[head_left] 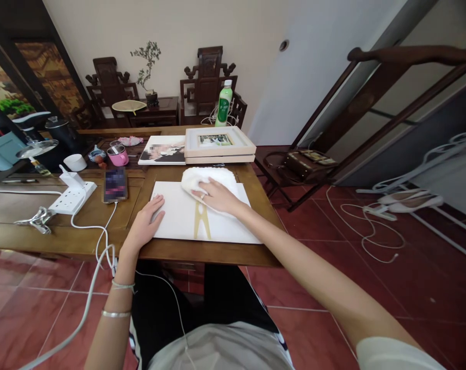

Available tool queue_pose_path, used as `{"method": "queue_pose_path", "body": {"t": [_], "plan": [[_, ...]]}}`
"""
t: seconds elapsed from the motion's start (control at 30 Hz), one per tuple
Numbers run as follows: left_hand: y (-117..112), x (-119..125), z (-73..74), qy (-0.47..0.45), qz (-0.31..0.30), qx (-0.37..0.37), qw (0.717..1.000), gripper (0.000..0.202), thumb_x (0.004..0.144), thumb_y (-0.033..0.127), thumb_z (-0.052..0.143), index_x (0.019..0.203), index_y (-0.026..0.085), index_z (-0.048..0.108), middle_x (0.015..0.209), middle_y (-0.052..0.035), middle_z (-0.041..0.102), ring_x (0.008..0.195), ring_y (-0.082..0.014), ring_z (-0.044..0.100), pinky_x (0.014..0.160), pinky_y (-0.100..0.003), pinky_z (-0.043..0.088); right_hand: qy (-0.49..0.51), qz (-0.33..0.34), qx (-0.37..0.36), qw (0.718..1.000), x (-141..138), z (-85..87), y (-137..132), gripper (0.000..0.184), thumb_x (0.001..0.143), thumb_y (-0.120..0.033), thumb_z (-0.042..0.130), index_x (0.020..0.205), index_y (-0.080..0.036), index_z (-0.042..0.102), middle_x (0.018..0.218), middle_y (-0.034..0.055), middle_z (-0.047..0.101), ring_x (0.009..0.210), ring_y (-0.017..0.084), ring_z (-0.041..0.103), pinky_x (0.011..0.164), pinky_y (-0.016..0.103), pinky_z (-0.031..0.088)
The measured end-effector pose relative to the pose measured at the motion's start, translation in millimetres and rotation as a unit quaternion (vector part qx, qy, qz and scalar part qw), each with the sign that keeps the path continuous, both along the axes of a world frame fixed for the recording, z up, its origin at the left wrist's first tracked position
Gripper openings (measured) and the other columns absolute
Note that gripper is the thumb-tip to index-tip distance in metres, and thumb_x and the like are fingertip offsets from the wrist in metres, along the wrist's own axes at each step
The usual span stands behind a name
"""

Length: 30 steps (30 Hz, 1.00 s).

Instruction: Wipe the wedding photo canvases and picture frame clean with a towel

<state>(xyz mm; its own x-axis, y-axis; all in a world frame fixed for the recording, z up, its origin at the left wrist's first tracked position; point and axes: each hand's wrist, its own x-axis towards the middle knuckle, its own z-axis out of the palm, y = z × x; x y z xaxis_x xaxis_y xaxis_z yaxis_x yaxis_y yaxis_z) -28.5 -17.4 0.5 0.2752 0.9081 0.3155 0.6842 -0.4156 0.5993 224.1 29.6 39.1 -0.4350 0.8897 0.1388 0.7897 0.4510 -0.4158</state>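
Observation:
A white flat board (pixel 179 218) with a tan stand piece lies on the wooden table (pixel 32 231) in front of me. My left hand (pixel 145 223) rests flat on the board's left edge, fingers stretched out. My right hand (pixel 214 196) presses down on a white cloth (pixel 205 178) at the board's far side, fingers lying over it. Behind the board are a stack of pale wooden picture frames (pixel 219 145) and a printed canvas (pixel 161 150).
A phone (pixel 114 185), a white power strip (pixel 71 196) with cables, a metal clip (pixel 38 218), a pink cup (pixel 118 155), a white bowl (pixel 75 162) and a green bottle (pixel 224 104) are on the table. Dark carved chairs stand behind. A drying rack (pixel 418 195) and cable lie on the red tiles at right.

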Motion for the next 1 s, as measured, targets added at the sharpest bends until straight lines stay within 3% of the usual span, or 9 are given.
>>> {"method": "queue_pose_path", "body": {"t": [0.1, 0.2, 0.4, 0.5, 0.6, 0.83, 0.9, 1.0], "plan": [[0, 0, 0.3, -0.004, 0.0, -0.002, 1.0, 0.045, 0.092, 0.035, 0.047, 0.129, 0.013, 0.058, 0.143, -0.0122, 0.049, 0.137, -0.0233, 0.041, 0.117, -0.042, 0.028, -0.01, -0.025, 0.03, 0.999, -15, -1.4, 4, 0.032, 0.097, -0.028, 0.035, 0.106, -0.014, 0.064, 0.12, 0.0147, 0.065, 0.129, 0.034, 0.045, 0.107, 0.055, 0.029], [0, 1, -0.5, -0.008, 0.001, -0.004, 1.0, 0.044, 0.092, 0.036, 0.047, 0.129, 0.016, 0.058, 0.143, -0.0109, 0.049, 0.137, -0.0234, 0.041, 0.117, -0.043, 0.028, -0.028, -0.012, 0.05, 0.998, -31, -2.0, -22, 0.031, 0.095, -0.022, 0.037, 0.109, -0.012, 0.064, 0.13, 0.0173, 0.059, 0.137, 0.036, 0.032, 0.108, 0.063, 0.019], [-2, 2, 1.1, -0.011, -0.002, -0.001, 1.0, 0.045, 0.091, 0.035, 0.047, 0.129, 0.014, 0.058, 0.143, -0.0118, 0.049, 0.136, -0.0243, 0.041, 0.116, -0.043, 0.028, -0.05, 0.112, 0.037, 0.992, -38, 7.5, -112, 0.025, 0.086, -0.016, 0.049, 0.102, -0.015, 0.069, 0.142, 0.0163, 0.049, 0.14, 0.037, 0.028, 0.11, 0.066, 0.018], [-3, 2, 3.3, -0.009, -0.004, -0.005, 1.0, 0.045, 0.091, 0.034, 0.046, 0.13, 0.014, 0.057, 0.144, -0.0117, 0.049, 0.136, -0.0244, 0.042, 0.116, -0.043, 0.028, -0.038, 0.186, 0.038, 0.981, -31, 11.3, -131, 0.019, 0.084, -0.017, 0.055, 0.095, -0.018, 0.07, 0.137, 0.0149, 0.054, 0.137, 0.034, 0.036, 0.111, 0.061, 0.022], [-2, 2, 3.5, -0.001, -0.008, -0.006, 1.0, 0.046, 0.092, 0.034, 0.045, 0.13, 0.012, 0.056, 0.144, -0.0131, 0.048, 0.137, -0.0238, 0.04, 0.117, -0.042, 0.027, -0.03, 0.172, 0.049, 0.983, -22, 9.1, -111, 0.017, 0.087, -0.022, 0.054, 0.094, -0.018, 0.07, 0.131, 0.0151, 0.06, 0.132, 0.029, 0.044, 0.113, 0.052, 0.025], [-1, -1, 1.0, 0.004, -0.011, -0.009, 1.0, 0.044, 0.093, 0.035, 0.045, 0.132, 0.017, 0.056, 0.145, -0.0101, 0.047, 0.138, -0.0231, 0.039, 0.117, -0.043, 0.026, -0.047, 0.063, 0.085, 0.993, -26, 0.0, -10, 0.033, 0.097, -0.032, 0.039, 0.106, -0.015, 0.065, 0.12, 0.0144, 0.065, 0.13, 0.028, 0.045, 0.109, 0.048, 0.029], [-1, 0, 1.5, 0.003, -0.011, -0.011, 1.0, 0.045, 0.093, 0.036, 0.045, 0.131, 0.016, 0.056, 0.145, -0.0103, 0.047, 0.138, -0.0234, 0.038, 0.117, -0.043, 0.026, -0.055, 0.029, 0.082, 0.995, -36, -0.5, 0, 0.035, 0.098, -0.031, 0.037, 0.109, -0.013, 0.065, 0.12, 0.0155, 0.065, 0.131, 0.03, 0.044, 0.108, 0.05, 0.029], [-1, 0, 2.3, -0.001, -0.009, -0.012, 1.0, 0.045, 0.093, 0.035, 0.045, 0.132, 0.016, 0.056, 0.145, -0.0106, 0.047, 0.138, -0.0238, 0.038, 0.117, -0.043, 0.026, -0.076, 0.035, 0.092, 0.992, -50, 0.1, -17, 0.033, 0.095, -0.027, 0.041, 0.11, -0.012, 0.066, 0.127, 0.0177, 0.061, 0.131, 0.033, 0.041, 0.108, 0.056, 0.025]]}}
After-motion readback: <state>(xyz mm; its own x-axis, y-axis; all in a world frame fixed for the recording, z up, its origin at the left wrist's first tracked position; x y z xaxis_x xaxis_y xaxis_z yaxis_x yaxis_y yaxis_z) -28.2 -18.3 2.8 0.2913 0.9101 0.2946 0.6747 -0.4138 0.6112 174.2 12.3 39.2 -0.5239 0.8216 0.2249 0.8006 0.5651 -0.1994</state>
